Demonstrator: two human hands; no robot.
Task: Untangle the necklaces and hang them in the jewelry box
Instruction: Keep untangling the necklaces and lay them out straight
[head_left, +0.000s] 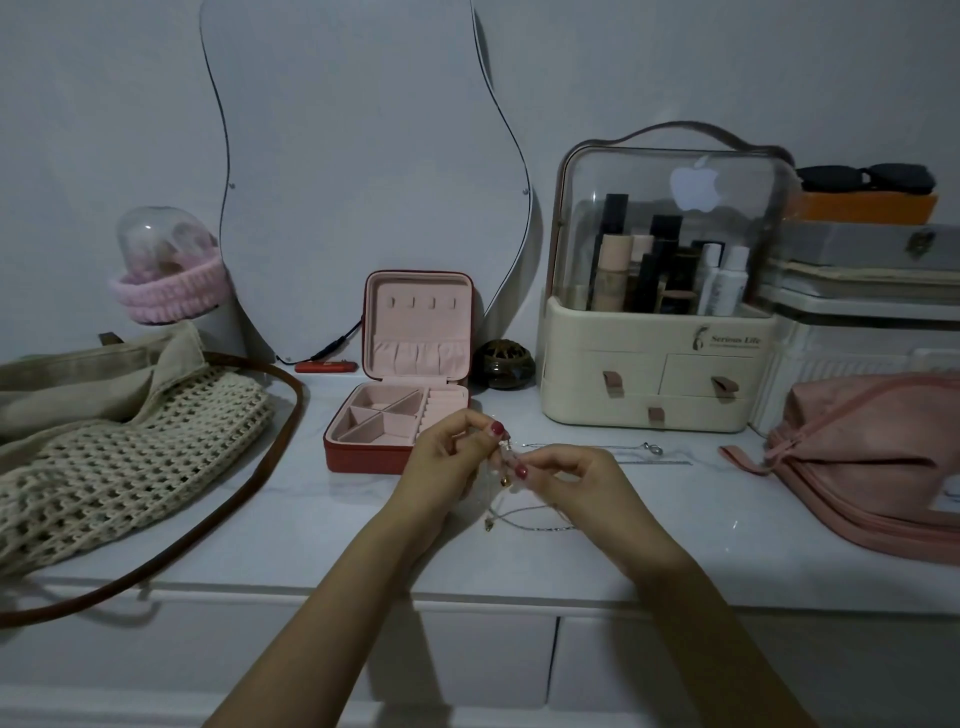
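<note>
Your left hand (444, 462) and right hand (574, 480) pinch the tangled necklaces (511, 499) above the counter (311, 525), just before the open jewelry box (400, 395); its compartments hold nothing. The clear-lidded organizer (660, 322) holds cosmetic bottles.

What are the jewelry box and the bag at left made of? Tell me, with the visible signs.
Jewelry box: red shell, smooth like faux leather; pink matte lining, probably velvet. Crochet bag: cream yarn or cord, open knotted mesh; its strap looks like brown leather.

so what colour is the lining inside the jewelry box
Pale pink lining inside the red jewelry box, clearest in the head view.
</note>
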